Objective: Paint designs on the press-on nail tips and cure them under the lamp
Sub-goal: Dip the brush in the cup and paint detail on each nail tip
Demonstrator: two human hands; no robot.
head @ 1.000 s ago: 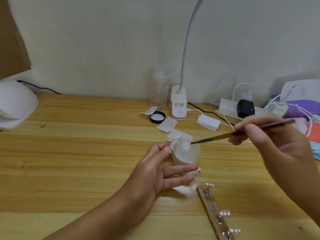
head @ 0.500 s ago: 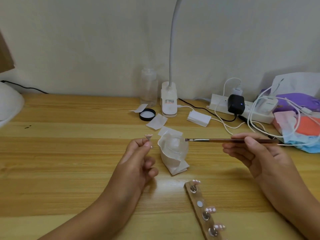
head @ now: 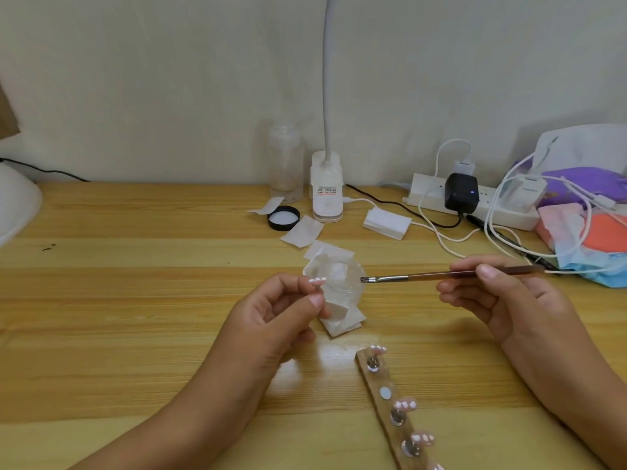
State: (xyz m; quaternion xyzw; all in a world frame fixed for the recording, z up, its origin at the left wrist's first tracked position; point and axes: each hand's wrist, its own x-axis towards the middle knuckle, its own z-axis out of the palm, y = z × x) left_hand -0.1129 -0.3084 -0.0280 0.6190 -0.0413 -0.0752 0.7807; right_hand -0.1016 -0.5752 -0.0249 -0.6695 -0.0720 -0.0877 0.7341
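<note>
We are pinching a single nail tip (head: 317, 281) between the thumb and forefinger of our left hand (head: 271, 320), the remaining fingers curling loosely underneath; the tip is sitting raised above the table (head: 135, 300), just in front of a small clear dish (head: 341, 276) wrapped in white tissue; whether a little mount is hiding beneath it, we cannot tell. Our right hand (head: 509, 300) is grasping a slim brush (head: 451, 274) pen-fashion, thumb and fingers closing round the handle, bristles pointing left towards the tip and hovering near the dish rim. We are judging the tip to be featherlight, thin and fairly stiff, with a glossy curved face that is likely slippery and, where freshly painted, easily smeared; so we are favouring a hold at its side edges or underside, never across the decorated top, and with gentle pressure so that it is not springing away. More tips (head: 405, 404) are resting on a wooden strip (head: 380, 378) near us; the white curing lamp (head: 17, 205) is sitting well apart at the far left edge.
</note>
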